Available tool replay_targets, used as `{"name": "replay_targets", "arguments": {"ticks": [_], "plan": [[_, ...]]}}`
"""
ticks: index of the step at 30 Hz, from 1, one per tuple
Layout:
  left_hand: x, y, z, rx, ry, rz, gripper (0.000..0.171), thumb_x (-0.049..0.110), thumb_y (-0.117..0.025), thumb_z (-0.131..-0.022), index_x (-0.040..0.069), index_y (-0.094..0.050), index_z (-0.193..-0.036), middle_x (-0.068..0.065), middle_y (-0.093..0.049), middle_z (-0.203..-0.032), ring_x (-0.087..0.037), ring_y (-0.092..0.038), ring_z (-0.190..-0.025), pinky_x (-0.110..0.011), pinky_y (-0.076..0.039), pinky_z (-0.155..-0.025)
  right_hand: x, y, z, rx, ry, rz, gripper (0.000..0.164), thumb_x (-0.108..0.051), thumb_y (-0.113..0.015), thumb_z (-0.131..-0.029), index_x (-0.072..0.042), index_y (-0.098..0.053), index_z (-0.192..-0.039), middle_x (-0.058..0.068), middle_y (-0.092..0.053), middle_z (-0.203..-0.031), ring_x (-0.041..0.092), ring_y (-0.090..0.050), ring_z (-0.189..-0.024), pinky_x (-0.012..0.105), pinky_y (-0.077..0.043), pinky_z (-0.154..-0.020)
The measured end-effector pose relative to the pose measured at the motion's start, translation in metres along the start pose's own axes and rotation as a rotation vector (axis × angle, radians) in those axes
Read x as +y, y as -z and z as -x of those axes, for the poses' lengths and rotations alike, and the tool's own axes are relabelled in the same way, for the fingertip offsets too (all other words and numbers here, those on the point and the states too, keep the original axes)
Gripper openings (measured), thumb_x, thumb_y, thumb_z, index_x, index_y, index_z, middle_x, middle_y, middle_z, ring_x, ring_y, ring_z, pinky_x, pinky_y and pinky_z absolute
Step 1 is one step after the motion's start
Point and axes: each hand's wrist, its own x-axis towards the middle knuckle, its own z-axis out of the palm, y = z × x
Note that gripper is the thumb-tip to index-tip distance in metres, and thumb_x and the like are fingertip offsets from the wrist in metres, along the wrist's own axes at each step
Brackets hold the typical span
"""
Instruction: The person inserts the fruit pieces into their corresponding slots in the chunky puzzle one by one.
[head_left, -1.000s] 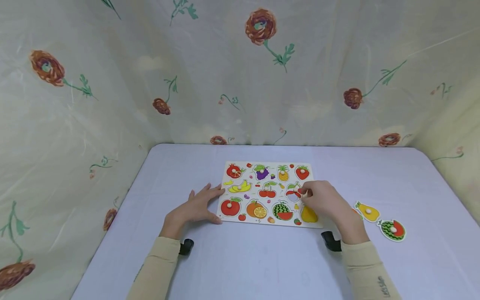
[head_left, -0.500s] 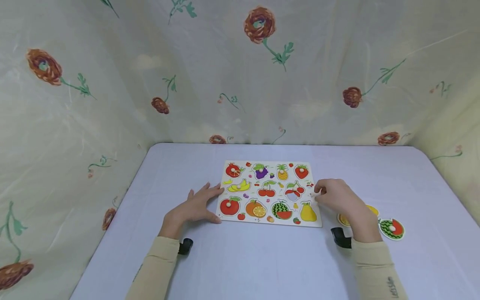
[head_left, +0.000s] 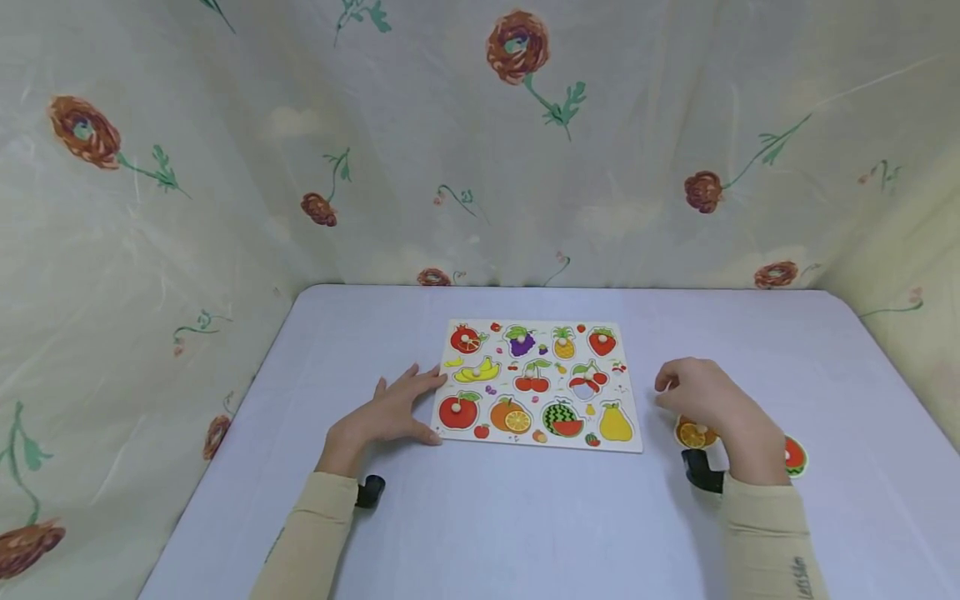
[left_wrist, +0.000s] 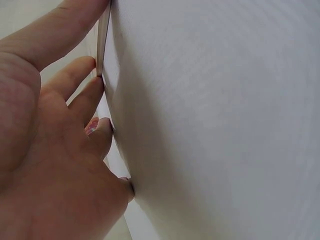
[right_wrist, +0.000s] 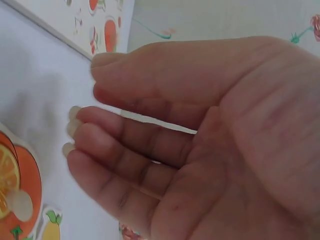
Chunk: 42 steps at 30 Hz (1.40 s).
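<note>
A white fruit puzzle board [head_left: 615, 387] lies on the table, with pictures in rows and white knobs on many of them. At its left edge rests my left hand [head_left: 393, 410], fingers spread; the left wrist view has its fingertips along the board's edge [left_wrist: 103, 42]. My right hand [head_left: 701, 392] hovers right of the board, thumb and index finger close together, the others loosely bent, holding nothing [right_wrist: 150, 135]. Below its fingers lies an orange puzzle piece [head_left: 692, 437]. The right wrist covers part of a watermelon piece [head_left: 797, 457]. A pear piece [right_wrist: 51, 231] shows in the right wrist view.
The white table [head_left: 525, 525] reaches back to a flowered curtain [head_left: 420, 108], which also hangs along both sides. A black wrist mount [head_left: 701, 471] sticks out inward from the right wrist, and another black mount [head_left: 371, 492] from the left.
My right hand has let go of the cherry piece on the board and moved right, over the loose pieces. The left hand has stayed at the board's left edge.
</note>
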Motion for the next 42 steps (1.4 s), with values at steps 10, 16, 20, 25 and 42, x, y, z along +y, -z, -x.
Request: {"name": "replay_targets", "arguments": {"ticks": [10, 16, 20, 25, 42], "plan": [[0.0, 0.0, -0.001, -0.004, 0.004, -0.005, 0.097, 0.033, -0.088, -0.072, 0.03, -0.037, -0.154, 0.005, -0.028, -0.165, -0.023, -0.005, -0.158, -0.064, 0.006, -0.123, 0.013, 0.007, 0.007, -0.045, -0.029, -0.015, 0.022, -0.015, -0.065, -0.089, 0.003, -0.066, -0.102, 0.019, -0.063, -0.094, 0.023, -0.056, -0.073, 0.029, -0.05, -0.058], [0.0, -0.001, -0.002, -0.002, 0.0, -0.011, 0.097, 0.033, -0.088, -0.072, 0.03, -0.037, -0.154, 0.005, -0.027, -0.165, -0.023, -0.005, -0.158, -0.065, 0.006, -0.122, 0.024, 0.01, 0.011, -0.063, -0.037, -0.035, 0.017, -0.016, -0.066, -0.088, -0.001, -0.067, -0.094, 0.012, -0.062, -0.086, 0.022, -0.055, -0.074, 0.03, -0.048, -0.06], [0.0, -0.001, -0.002, -0.004, 0.002, -0.008, 0.097, 0.033, -0.088, -0.072, 0.031, -0.036, -0.154, 0.004, -0.027, -0.165, -0.024, -0.005, -0.158, -0.065, 0.006, -0.122, 0.029, 0.011, 0.013, -0.089, -0.056, -0.039, 0.016, -0.016, -0.067, -0.087, -0.001, -0.067, -0.092, 0.011, -0.062, -0.083, 0.023, -0.056, -0.075, 0.03, -0.047, -0.061], [0.0, -0.002, -0.003, -0.009, 0.004, -0.006, 0.097, 0.033, -0.088, -0.072, 0.03, -0.036, -0.154, 0.004, -0.027, -0.165, -0.024, -0.005, -0.158, -0.065, 0.006, -0.122, 0.031, 0.011, 0.014, -0.11, -0.072, -0.04, 0.014, -0.012, -0.065, -0.086, 0.0, -0.066, -0.093, 0.011, -0.063, -0.082, 0.023, -0.058, -0.074, 0.03, -0.048, -0.062], [-0.001, -0.002, -0.003, -0.01, 0.007, -0.005, 0.098, 0.034, -0.088, -0.071, 0.031, -0.036, -0.154, 0.004, -0.027, -0.165, -0.024, -0.004, -0.158, -0.064, 0.006, -0.122, 0.044, 0.013, 0.015, -0.137, -0.075, -0.083, 0.012, -0.007, -0.064, -0.082, 0.003, -0.065, -0.089, 0.009, -0.061, -0.077, 0.02, -0.055, -0.069, 0.029, -0.045, -0.058]]}}
